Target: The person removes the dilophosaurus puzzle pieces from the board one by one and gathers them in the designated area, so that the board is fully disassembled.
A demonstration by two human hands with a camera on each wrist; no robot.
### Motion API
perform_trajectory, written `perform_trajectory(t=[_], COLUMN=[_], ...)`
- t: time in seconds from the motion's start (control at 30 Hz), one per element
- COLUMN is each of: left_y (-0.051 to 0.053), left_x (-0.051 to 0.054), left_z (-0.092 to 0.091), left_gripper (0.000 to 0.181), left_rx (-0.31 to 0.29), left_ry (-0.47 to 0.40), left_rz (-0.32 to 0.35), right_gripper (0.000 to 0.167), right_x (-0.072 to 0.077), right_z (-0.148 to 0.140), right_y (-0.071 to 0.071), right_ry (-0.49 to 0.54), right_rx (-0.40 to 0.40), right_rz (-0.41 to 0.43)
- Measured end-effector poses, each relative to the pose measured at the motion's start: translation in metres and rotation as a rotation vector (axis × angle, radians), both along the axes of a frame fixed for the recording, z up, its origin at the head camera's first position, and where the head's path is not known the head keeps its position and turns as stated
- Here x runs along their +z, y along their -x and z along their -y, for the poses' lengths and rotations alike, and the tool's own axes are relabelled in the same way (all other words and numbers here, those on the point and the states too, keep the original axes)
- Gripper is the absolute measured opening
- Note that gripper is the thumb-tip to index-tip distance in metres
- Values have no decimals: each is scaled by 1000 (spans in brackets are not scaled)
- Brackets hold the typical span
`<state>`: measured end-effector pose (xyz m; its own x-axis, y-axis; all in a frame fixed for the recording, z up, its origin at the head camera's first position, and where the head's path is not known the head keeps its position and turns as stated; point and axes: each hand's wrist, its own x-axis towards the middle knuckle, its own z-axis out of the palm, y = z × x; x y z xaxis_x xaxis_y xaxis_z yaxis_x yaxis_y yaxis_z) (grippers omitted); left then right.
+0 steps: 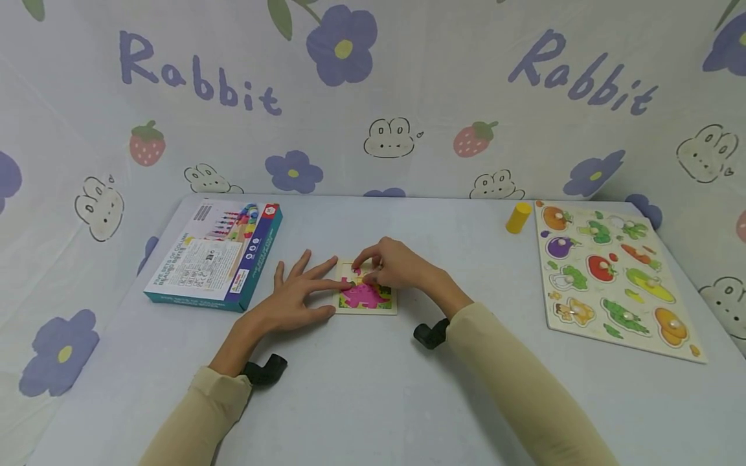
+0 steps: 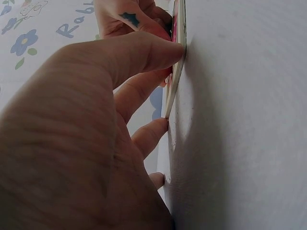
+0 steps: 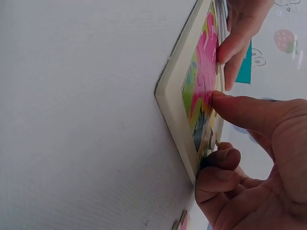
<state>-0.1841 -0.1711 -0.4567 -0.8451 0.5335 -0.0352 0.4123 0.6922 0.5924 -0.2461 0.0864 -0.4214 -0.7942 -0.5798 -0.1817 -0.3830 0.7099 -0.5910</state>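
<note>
A small square dinosaur puzzle (image 1: 364, 299) with a pale wooden frame lies flat on the table between the hands. My left hand (image 1: 294, 301) has its fingers spread; one fingertip rests on the picture, the thumb at the frame's lower left. In the left wrist view, the left hand (image 2: 129, 100) touches the frame's edge (image 2: 173, 91). My right hand (image 1: 396, 265) bends over the puzzle's upper part, and in the right wrist view its thumb and curled index finger (image 3: 225, 158) hold a small piece (image 3: 212, 139) at the surface, partly hidden by the fingers.
A boxed toy set (image 1: 201, 259) lies at the left. Toward the back right stands a yellow cylinder (image 1: 518, 218), beside a large vegetable puzzle board (image 1: 618, 278). In the right wrist view, a loose pink piece (image 3: 183, 221) lies past the frame's corner. Printed cloth hangs behind the table.
</note>
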Motion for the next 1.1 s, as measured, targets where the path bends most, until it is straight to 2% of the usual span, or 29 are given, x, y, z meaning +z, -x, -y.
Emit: perform_trajectory(t=[0.4, 0.63, 0.83, 1.1], left_y=[0, 0, 0, 0], left_x=[0, 1, 1, 2], left_z=[0, -1, -1, -1], left_gripper=[48, 49, 50, 50], left_rx=[1, 6, 16, 7], left_ry=[4, 10, 24, 11], left_rz=[-7, -4, 2, 1], right_gripper=[31, 35, 35, 26], right_x=[4, 1, 0, -2], right_z=[0, -4, -6, -6], right_y=[-4, -3, -1, -2], right_ry=[-14, 8, 61, 75], right_rx=[-11, -17, -54, -108], right_rz=[-7, -27, -13, -2])
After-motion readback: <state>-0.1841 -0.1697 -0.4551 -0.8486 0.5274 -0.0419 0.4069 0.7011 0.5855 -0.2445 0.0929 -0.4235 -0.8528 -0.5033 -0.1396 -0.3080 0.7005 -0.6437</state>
